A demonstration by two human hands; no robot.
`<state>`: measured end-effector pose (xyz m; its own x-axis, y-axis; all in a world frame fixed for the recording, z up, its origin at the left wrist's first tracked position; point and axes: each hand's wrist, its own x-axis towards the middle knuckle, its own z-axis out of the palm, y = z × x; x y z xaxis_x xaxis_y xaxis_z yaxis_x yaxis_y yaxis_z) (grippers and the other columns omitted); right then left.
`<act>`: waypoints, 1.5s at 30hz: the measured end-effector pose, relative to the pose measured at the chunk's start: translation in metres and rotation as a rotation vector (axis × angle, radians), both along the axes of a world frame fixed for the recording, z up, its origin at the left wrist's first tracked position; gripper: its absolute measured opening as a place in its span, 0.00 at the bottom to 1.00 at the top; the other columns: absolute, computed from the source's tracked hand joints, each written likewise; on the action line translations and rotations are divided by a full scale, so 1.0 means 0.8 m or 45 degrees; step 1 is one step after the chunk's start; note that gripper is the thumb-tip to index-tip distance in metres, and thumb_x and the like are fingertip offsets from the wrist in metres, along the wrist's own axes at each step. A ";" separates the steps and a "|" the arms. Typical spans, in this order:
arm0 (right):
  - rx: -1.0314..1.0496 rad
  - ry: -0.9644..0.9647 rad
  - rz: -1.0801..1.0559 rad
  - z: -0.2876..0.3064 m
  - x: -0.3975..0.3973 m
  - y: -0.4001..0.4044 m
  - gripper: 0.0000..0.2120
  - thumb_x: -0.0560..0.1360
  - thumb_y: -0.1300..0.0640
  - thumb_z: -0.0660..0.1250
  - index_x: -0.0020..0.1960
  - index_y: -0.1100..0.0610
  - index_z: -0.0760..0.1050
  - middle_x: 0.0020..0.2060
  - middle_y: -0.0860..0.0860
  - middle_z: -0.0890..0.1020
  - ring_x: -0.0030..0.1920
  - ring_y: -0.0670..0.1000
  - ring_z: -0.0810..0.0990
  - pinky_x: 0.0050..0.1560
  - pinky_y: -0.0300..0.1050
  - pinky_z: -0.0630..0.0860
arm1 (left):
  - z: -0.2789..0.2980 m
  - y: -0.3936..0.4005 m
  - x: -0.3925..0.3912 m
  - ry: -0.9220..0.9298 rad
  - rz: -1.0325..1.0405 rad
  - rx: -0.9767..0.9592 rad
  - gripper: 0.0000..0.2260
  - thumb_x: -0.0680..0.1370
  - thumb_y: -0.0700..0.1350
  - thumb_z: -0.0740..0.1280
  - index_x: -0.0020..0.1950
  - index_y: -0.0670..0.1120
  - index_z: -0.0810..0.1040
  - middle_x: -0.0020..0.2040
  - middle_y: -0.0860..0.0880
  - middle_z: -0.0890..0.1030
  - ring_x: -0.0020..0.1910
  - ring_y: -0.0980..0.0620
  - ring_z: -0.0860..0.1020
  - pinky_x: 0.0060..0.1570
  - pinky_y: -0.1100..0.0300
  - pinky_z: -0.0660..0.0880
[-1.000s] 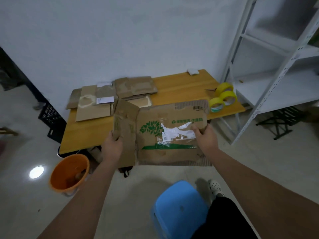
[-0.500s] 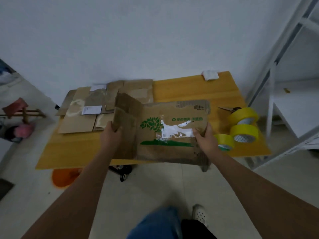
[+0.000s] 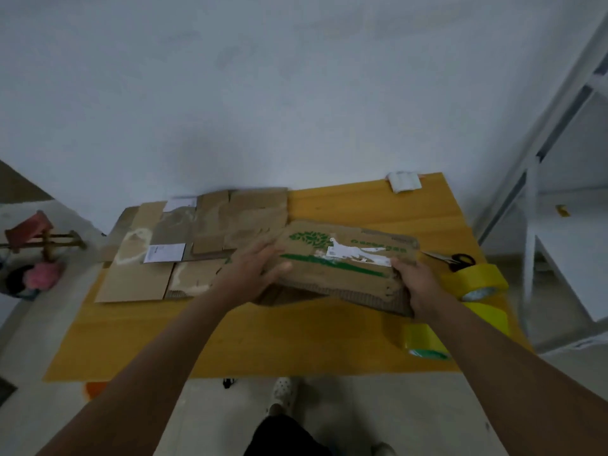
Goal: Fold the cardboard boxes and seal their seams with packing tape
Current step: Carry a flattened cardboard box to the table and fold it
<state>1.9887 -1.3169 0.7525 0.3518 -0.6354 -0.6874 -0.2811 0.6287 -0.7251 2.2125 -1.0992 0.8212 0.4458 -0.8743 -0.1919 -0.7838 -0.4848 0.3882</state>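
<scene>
A yellow wooden table [image 3: 296, 337] is sitting against a plain white wall [image 3: 263, 93], with a white metal shelf [image 3: 566, 179] standing off to its right. Flattened boxes [image 3: 184, 245] are lying piled on the table's far left, and yellow tape rolls [image 3: 477, 284] are sitting at the right edge next to some scissors [image 3: 457, 259]. The box with the green tree print [image 3: 345, 261] is hovering tilted over the middle of the table, held between both hands. The left hand [image 3: 253, 274] is gripping its left end, thumb lying on the printed face. The right hand [image 3: 414, 284] is clutching the near right corner, thumb on top too.
</scene>
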 end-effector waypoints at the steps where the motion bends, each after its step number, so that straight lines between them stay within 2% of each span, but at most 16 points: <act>1: 0.005 0.017 -0.011 -0.002 0.008 -0.005 0.10 0.80 0.55 0.66 0.53 0.62 0.76 0.40 0.57 0.80 0.39 0.60 0.81 0.41 0.57 0.81 | -0.005 -0.008 0.007 -0.015 -0.140 0.047 0.29 0.78 0.66 0.57 0.76 0.56 0.64 0.80 0.55 0.56 0.77 0.50 0.58 0.74 0.44 0.61; 3: 0.022 0.062 -0.016 -0.003 0.025 -0.012 0.09 0.79 0.56 0.66 0.47 0.62 0.76 0.38 0.57 0.80 0.35 0.58 0.80 0.31 0.50 0.78 | -0.016 -0.024 0.025 -0.117 -0.409 0.170 0.34 0.76 0.68 0.60 0.78 0.58 0.56 0.81 0.55 0.50 0.78 0.51 0.52 0.75 0.46 0.55; 7: 0.039 0.189 -0.042 -0.008 0.062 -0.026 0.13 0.78 0.56 0.68 0.53 0.67 0.77 0.38 0.59 0.79 0.36 0.59 0.80 0.32 0.52 0.78 | -0.044 -0.045 0.092 -0.268 -0.599 0.230 0.37 0.75 0.70 0.57 0.79 0.60 0.49 0.81 0.56 0.47 0.79 0.52 0.50 0.76 0.51 0.51; 9: 0.075 0.242 -0.057 -0.012 0.082 -0.028 0.15 0.78 0.56 0.69 0.56 0.68 0.76 0.39 0.60 0.80 0.36 0.59 0.80 0.32 0.52 0.79 | -0.051 -0.050 0.118 -0.310 -0.616 0.242 0.35 0.74 0.71 0.44 0.79 0.59 0.52 0.81 0.55 0.52 0.79 0.50 0.55 0.76 0.51 0.56; 11: 0.132 0.280 -0.037 -0.014 0.099 -0.028 0.16 0.77 0.55 0.70 0.58 0.66 0.76 0.39 0.59 0.82 0.36 0.58 0.81 0.33 0.51 0.80 | -0.055 -0.056 0.138 -0.369 -0.627 0.152 0.37 0.75 0.68 0.34 0.78 0.56 0.61 0.78 0.53 0.63 0.76 0.49 0.63 0.74 0.53 0.59; 14: 0.179 0.282 -0.026 -0.009 0.117 -0.033 0.18 0.78 0.50 0.67 0.60 0.64 0.77 0.40 0.56 0.81 0.36 0.54 0.79 0.31 0.45 0.78 | -0.054 -0.069 0.171 -0.363 -0.629 -0.073 0.36 0.80 0.64 0.35 0.72 0.51 0.73 0.67 0.49 0.78 0.64 0.47 0.78 0.64 0.54 0.72; 18: 0.286 0.016 -0.227 0.005 0.115 -0.054 0.28 0.80 0.38 0.55 0.62 0.62 0.74 0.55 0.60 0.80 0.51 0.59 0.80 0.39 0.51 0.77 | -0.041 -0.102 0.207 -0.290 -0.532 -0.121 0.41 0.74 0.71 0.30 0.72 0.57 0.71 0.64 0.52 0.80 0.56 0.49 0.81 0.51 0.56 0.78; 21: 0.071 0.051 -0.259 0.021 0.120 -0.072 0.33 0.78 0.33 0.54 0.67 0.58 0.72 0.58 0.58 0.79 0.54 0.60 0.80 0.44 0.52 0.80 | -0.021 -0.134 0.213 -0.373 -0.492 -0.161 0.40 0.73 0.73 0.33 0.71 0.59 0.71 0.63 0.54 0.81 0.56 0.50 0.81 0.50 0.54 0.78; 25: -0.267 0.060 -0.053 0.053 0.141 -0.074 0.37 0.73 0.28 0.54 0.70 0.54 0.69 0.61 0.53 0.77 0.55 0.57 0.80 0.50 0.53 0.81 | -0.013 -0.164 0.205 -0.422 -0.454 -0.200 0.31 0.76 0.67 0.41 0.70 0.58 0.73 0.56 0.49 0.84 0.51 0.45 0.82 0.47 0.52 0.79; 27: -0.494 0.142 0.099 0.069 0.153 -0.075 0.36 0.73 0.29 0.57 0.71 0.53 0.67 0.60 0.51 0.76 0.56 0.56 0.79 0.52 0.53 0.81 | -0.013 -0.171 0.199 -0.396 -0.433 -0.203 0.23 0.82 0.63 0.49 0.70 0.57 0.73 0.54 0.46 0.84 0.50 0.44 0.82 0.47 0.52 0.78; 28: -0.591 0.216 0.178 0.075 0.157 -0.077 0.33 0.75 0.32 0.59 0.69 0.55 0.67 0.58 0.52 0.76 0.55 0.56 0.79 0.51 0.52 0.81 | -0.013 -0.172 0.196 -0.375 -0.424 -0.222 0.21 0.83 0.61 0.51 0.69 0.56 0.74 0.52 0.46 0.84 0.48 0.44 0.82 0.46 0.52 0.78; 30: -0.757 0.400 0.363 0.077 0.159 -0.086 0.21 0.78 0.43 0.64 0.62 0.58 0.69 0.53 0.55 0.78 0.50 0.56 0.80 0.47 0.53 0.82 | -0.010 -0.167 0.190 -0.343 -0.422 -0.257 0.25 0.81 0.64 0.48 0.67 0.55 0.75 0.48 0.47 0.84 0.43 0.46 0.81 0.43 0.52 0.78; 33: -0.997 0.727 0.672 0.085 0.154 -0.098 0.03 0.79 0.58 0.61 0.49 0.58 0.70 0.39 0.55 0.77 0.36 0.51 0.75 0.33 0.45 0.75 | -0.006 -0.154 0.197 -0.302 -0.347 -0.272 0.25 0.81 0.65 0.49 0.67 0.54 0.76 0.50 0.47 0.84 0.45 0.46 0.82 0.44 0.51 0.79; 36: -1.018 0.931 1.017 0.103 0.150 -0.096 0.03 0.78 0.62 0.60 0.50 0.57 0.71 0.35 0.51 0.73 0.32 0.48 0.71 0.29 0.39 0.67 | -0.004 -0.147 0.216 -0.218 -0.247 -0.254 0.19 0.82 0.60 0.54 0.66 0.55 0.77 0.56 0.49 0.83 0.53 0.46 0.81 0.52 0.49 0.78; 40: -1.054 1.093 1.370 0.087 0.154 -0.082 0.07 0.78 0.60 0.61 0.54 0.58 0.75 0.44 0.53 0.78 0.38 0.50 0.75 0.37 0.42 0.72 | -0.019 -0.145 0.213 -0.035 -0.194 -0.183 0.15 0.83 0.55 0.59 0.65 0.53 0.78 0.58 0.51 0.82 0.56 0.49 0.79 0.55 0.52 0.76; 45: -1.006 1.128 1.357 0.049 0.151 -0.054 0.09 0.79 0.57 0.60 0.58 0.57 0.69 0.48 0.53 0.74 0.43 0.51 0.76 0.39 0.45 0.73 | -0.053 -0.131 0.212 0.085 -0.026 -0.129 0.11 0.82 0.57 0.58 0.59 0.59 0.78 0.52 0.53 0.82 0.51 0.51 0.79 0.52 0.52 0.76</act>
<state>2.1098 -1.3601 0.7918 0.5348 -0.6507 -0.5391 -0.8174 -0.5601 -0.1349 2.3818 -1.2039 0.7789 0.4167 -0.8996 -0.1307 -0.7641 -0.4245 0.4858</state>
